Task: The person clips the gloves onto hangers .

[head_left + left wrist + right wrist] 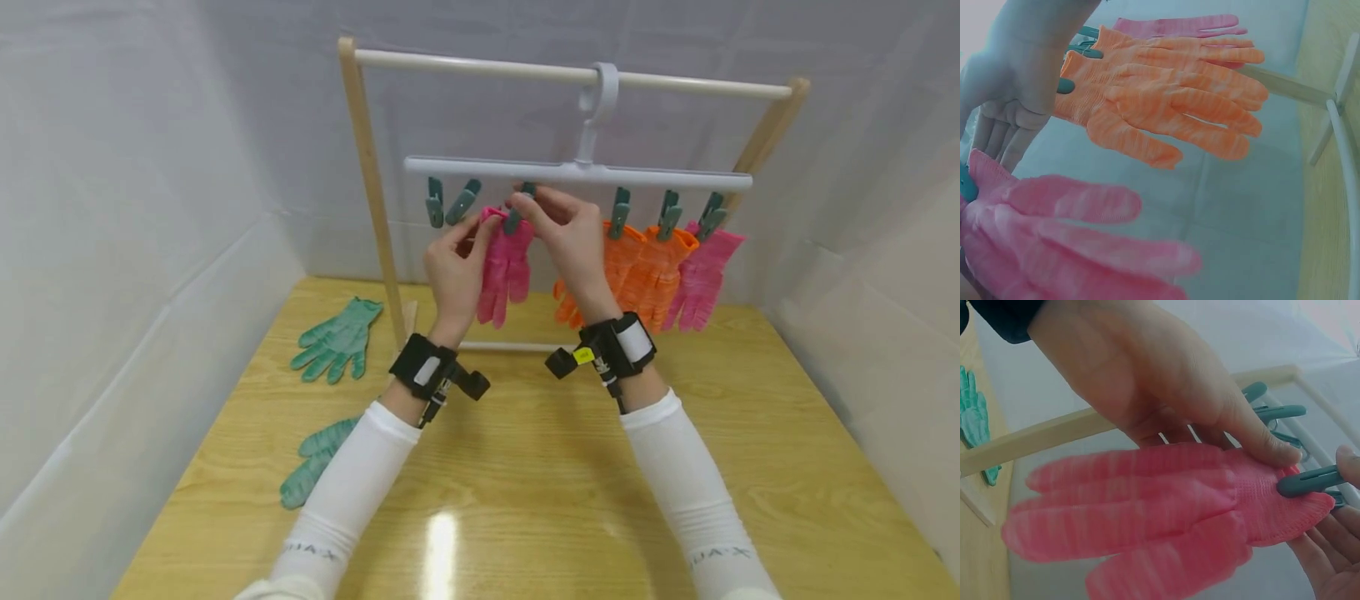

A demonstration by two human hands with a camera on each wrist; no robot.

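Frame centre: left hand [457, 267] pinches the pink glove [504, 267] cuff; right hand [566, 237] squeezes the green clip [1310, 481]. Glove probably light, limp, non-slip; best gripped at cuff.

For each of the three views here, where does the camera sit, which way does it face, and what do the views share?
Head: on the person's head, facing forward and down at the hanger; shows left hand, right hand and white sleeves.
Left wrist: on the left wrist, facing the orange gloves and nearer pink glove; the right hand shows.
Right wrist: on the right wrist, facing the pink glove and a clip; the left hand shows.
Shared: all show that pink glove.
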